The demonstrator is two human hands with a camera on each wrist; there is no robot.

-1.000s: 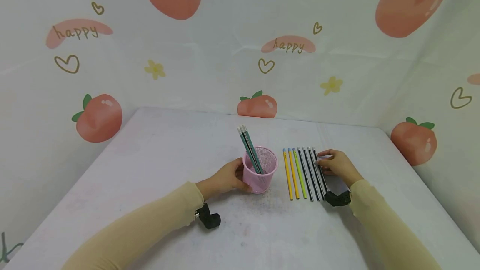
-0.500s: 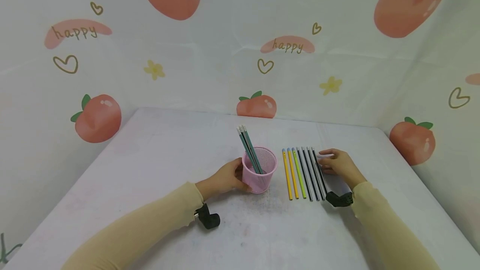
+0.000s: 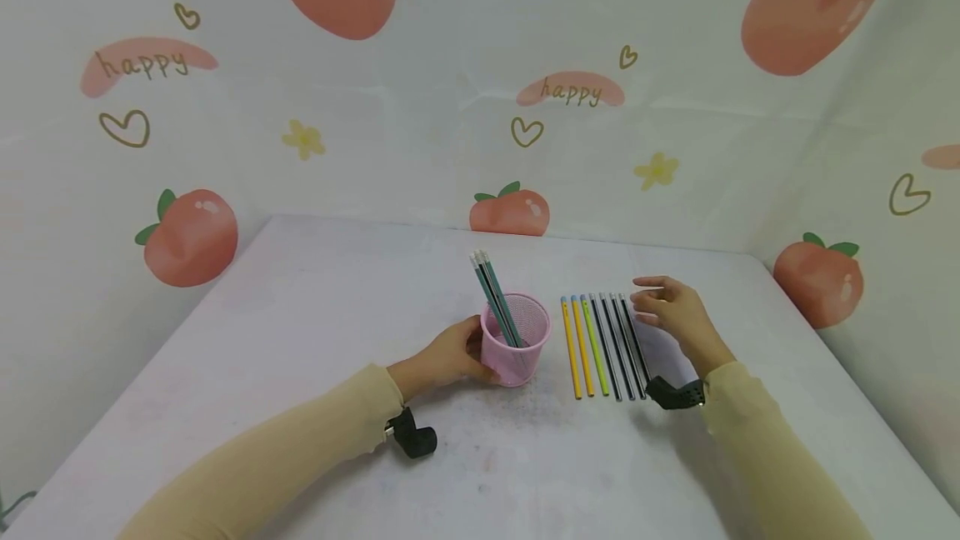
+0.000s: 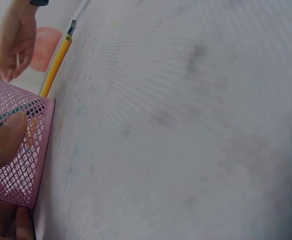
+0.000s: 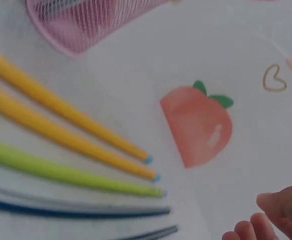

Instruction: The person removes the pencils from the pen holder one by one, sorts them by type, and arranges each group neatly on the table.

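A beige sleeve (image 3: 255, 465) with a black wrist camera (image 3: 415, 434) reaches in from the left of the pink mesh cup (image 3: 512, 366). The left hand (image 3: 442, 355) curls around the cup's left side, clamped on it, while the cup stands upright on the white table (image 3: 480, 482). Inside the cup, a bundle of teal and dark pencils (image 3: 493, 294) leans left, pale ends up (how many is hard to tell). Just right of the cup lie two yellow pencils (image 3: 571, 348), then a green pencil (image 3: 595, 347), then four dark pencils (image 3: 604, 347), all side by side. Farthest right of the cup, the right hand (image 3: 678, 315) hovers beside the dark pencils' far ends, its fingers loose and slightly apart.
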